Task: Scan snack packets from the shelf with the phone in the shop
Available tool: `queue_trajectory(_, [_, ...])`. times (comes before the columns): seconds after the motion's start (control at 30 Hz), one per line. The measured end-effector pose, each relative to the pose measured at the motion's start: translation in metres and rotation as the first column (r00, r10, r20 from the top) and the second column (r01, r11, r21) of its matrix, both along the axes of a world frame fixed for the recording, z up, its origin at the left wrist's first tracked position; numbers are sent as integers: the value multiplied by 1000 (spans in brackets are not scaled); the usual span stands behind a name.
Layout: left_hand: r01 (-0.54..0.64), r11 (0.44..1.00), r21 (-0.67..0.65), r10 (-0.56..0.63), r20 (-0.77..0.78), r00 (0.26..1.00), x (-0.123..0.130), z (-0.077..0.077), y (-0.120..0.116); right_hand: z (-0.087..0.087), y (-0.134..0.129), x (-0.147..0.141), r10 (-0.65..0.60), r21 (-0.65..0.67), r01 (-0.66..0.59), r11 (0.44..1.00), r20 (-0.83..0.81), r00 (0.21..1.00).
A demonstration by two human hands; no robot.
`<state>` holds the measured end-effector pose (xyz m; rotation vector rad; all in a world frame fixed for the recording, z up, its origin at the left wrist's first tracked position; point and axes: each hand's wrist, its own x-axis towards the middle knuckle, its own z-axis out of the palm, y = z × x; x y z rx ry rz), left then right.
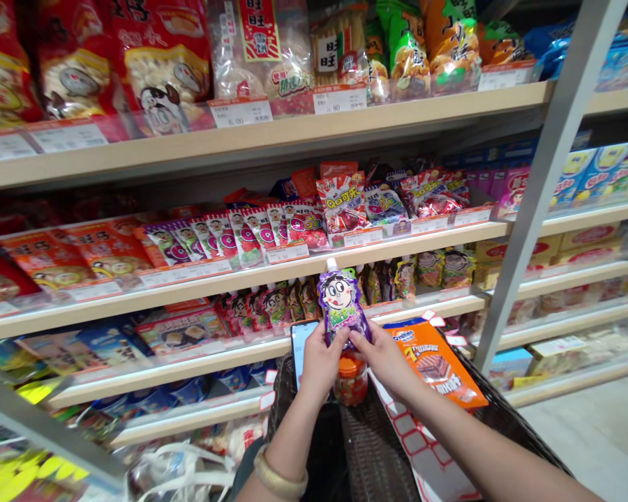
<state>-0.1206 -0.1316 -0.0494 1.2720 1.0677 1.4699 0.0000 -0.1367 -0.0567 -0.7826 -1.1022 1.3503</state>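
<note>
Above dark basket (pixel 363 446), hands (pixel 348 352) holding purple pouch (pixel 341 301)

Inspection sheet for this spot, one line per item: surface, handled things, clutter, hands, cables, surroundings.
Surface: dark woven basket below the hands.
Things: purple pouch, upright, white cap up, cartoon face showing.
Clutter: red-lidded jar, orange Ovaltine bag, lit screen by the left hand.
Hands: left and right both grip the pouch's lower part; bangle on left wrist.
Cables: nothing seen.
Surroundings: stocked snack shelves, grey post, pale floor.
</note>
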Motion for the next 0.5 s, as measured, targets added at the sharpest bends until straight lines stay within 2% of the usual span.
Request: queue_trajectory(0.5, [35, 999, 36, -36, 47, 998, 1, -6, -1, -2, -3, -1, -56, 2, 56, 998, -30, 998])
